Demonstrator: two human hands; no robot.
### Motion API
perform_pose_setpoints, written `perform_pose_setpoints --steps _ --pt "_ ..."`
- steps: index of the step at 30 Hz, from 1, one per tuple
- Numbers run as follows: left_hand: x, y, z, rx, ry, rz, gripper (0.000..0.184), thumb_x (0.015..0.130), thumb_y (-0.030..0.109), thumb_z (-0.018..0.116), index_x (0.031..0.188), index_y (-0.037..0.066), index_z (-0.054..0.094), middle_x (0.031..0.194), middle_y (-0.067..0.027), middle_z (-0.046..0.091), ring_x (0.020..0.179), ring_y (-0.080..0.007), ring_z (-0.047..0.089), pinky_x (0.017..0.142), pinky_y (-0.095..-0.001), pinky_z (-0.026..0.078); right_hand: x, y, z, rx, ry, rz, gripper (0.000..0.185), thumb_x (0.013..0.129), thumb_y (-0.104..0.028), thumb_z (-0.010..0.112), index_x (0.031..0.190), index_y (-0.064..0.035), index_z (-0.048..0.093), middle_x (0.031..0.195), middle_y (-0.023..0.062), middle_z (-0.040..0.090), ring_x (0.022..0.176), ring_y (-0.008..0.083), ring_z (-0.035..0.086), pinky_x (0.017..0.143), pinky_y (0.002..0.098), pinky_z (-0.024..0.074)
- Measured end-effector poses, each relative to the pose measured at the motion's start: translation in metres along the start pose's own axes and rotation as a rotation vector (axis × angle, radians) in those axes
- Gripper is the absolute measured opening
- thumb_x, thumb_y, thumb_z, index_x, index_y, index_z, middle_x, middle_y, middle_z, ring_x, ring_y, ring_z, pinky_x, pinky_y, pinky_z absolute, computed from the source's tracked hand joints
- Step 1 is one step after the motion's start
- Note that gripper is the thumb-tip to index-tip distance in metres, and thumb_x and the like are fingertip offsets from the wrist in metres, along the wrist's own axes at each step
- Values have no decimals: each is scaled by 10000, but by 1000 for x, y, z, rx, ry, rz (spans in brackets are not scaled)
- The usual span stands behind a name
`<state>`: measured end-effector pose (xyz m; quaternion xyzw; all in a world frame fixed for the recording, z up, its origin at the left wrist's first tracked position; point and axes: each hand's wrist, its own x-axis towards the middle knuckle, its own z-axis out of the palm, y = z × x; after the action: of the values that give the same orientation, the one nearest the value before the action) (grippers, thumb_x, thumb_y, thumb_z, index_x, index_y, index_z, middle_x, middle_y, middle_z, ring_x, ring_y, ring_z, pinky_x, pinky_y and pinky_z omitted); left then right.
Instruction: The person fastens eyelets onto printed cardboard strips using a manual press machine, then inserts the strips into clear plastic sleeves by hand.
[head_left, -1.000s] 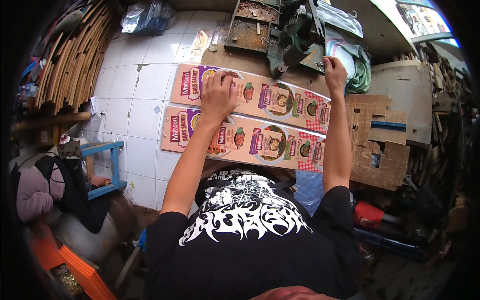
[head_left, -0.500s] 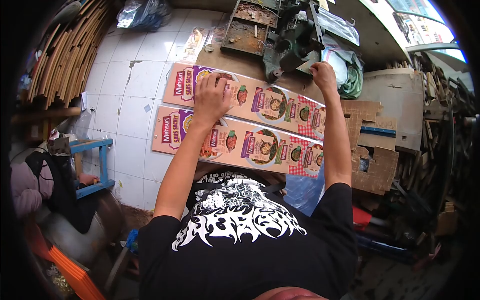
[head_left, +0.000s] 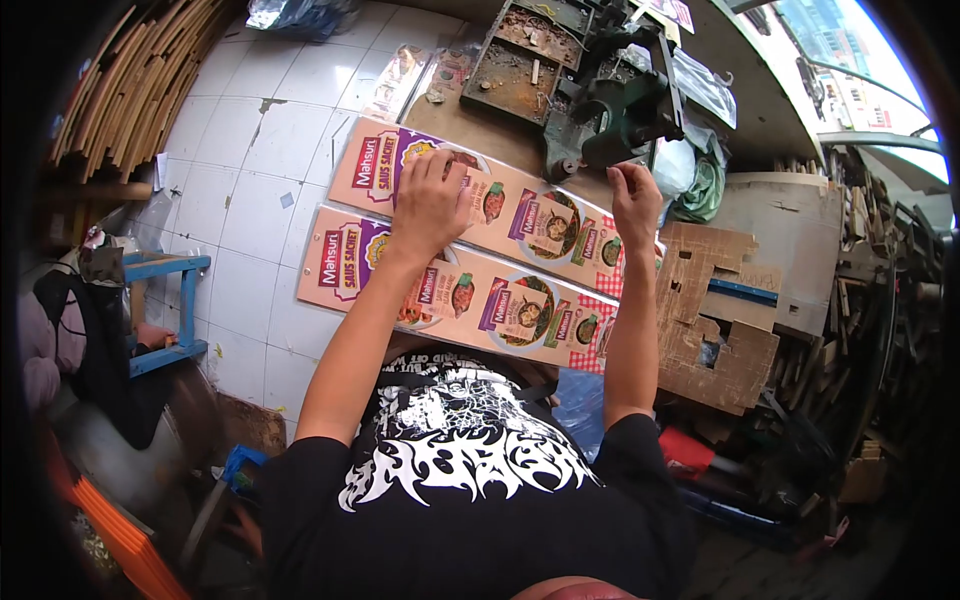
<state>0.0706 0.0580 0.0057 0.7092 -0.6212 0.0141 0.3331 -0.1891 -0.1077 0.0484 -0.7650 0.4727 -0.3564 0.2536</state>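
Two long printed strips marked Mahsuri lie side by side across the bench. On the upper strip (head_left: 510, 213) rests my left hand (head_left: 432, 200), palm down, fingers slightly spread near its purple logo. The lower strip (head_left: 470, 300) lies closer to my body, partly under my left forearm. My right hand (head_left: 634, 200) is raised by the upper strip's right end, thumb and fingers pinched together; whatever they hold is too small to make out. Just above that hand stands a dark green metal machine (head_left: 600, 125), its arm reaching to the right.
A compartmented metal tray (head_left: 512, 85) with small bits adjoins the machine. Cut cardboard (head_left: 710, 345) lies right of the strips. Plastic bags (head_left: 705, 185) sit at the upper right, stacked boards (head_left: 140, 90) at the upper left. A person's hand (head_left: 155, 335) shows near a blue frame (head_left: 188, 300).
My right hand has lowered from beside the machine toward the upper strip's right end. My left hand remains on the strip. The whole view has shifted and tilted slightly.
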Motion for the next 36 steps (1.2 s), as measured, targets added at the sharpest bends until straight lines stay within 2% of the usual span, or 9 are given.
perform_pose_setpoints --steps 1,3,8,10,14,15,23,31,36 --pt "0 0 0 0 -6 -9 257 810 159 659 1027 29 618 1163 -149 561 1164 -329 510 1041 -460 380 -7 -2 8 0 -10 4 116 903 -113 694 934 0 697 806 59 626 676 106 570 634 255 465" --pt "1 1 -2 -3 2 1 254 809 147 660 1028 27 612 1157 -151 558 1163 -326 509 1049 -461 373 -19 -4 21 190 -9 50 112 908 -89 697 949 12 671 780 22 580 653 70 484 600 221 412" --pt "4 0 -4 -14 -32 -25 251 814 142 656 1031 24 612 1156 -154 555 1161 -326 509 1055 -466 368 -19 -9 35 148 9 19 96 901 -43 691 950 22 641 808 38 580 672 83 518 596 232 426" --pt "5 1 -5 -15 -43 -37 252 815 142 655 1033 24 613 1158 -154 554 1161 -327 509 1056 -468 368 -17 -19 39 136 -6 -3 90 941 -67 658 1010 -10 649 859 -3 629 761 50 537 658 212 435" --pt "6 0 -5 -24 -61 -51 258 821 147 649 1045 22 615 1174 -159 551 1170 -331 506 1060 -479 364 -17 -34 43 -103 13 -54 105 907 -78 691 991 -21 668 860 50 658 758 111 598 605 255 466" --pt "6 0 -5 -31 -56 -49 259 824 149 646 1047 22 616 1180 -161 550 1174 -332 505 1062 -483 362 -17 -37 45 -105 24 -65 124 881 -44 694 991 1 657 823 103 623 663 182 586 570 306 463" --pt "9 -1 -6 -47 -110 -87 283 829 151 644 1080 23 616 1208 -162 543 1201 -325 492 1073 -491 351 -22 -40 47 -194 48 -112 114 883 -44 695 989 -12 668 857 96 646 686 171 604 590 306 476" --pt "9 -2 -6 -54 -120 -102 289 820 146 654 1079 26 614 1223 -153 541 1218 -316 486 1081 -488 343 -25 -38 51 -131 71 -26 87 882 -36 699 958 -11 664 878 90 663 683 157 615 588 291 482" --pt "9 -2 -6 -56 -123 -102 289 821 146 650 1082 28 613 1221 -151 541 1220 -314 486 1081 -491 343 -25 -32 55 -101 101 -58 79 894 -42 688 962 -13 663 869 90 662 705 165 632 585 301 479"
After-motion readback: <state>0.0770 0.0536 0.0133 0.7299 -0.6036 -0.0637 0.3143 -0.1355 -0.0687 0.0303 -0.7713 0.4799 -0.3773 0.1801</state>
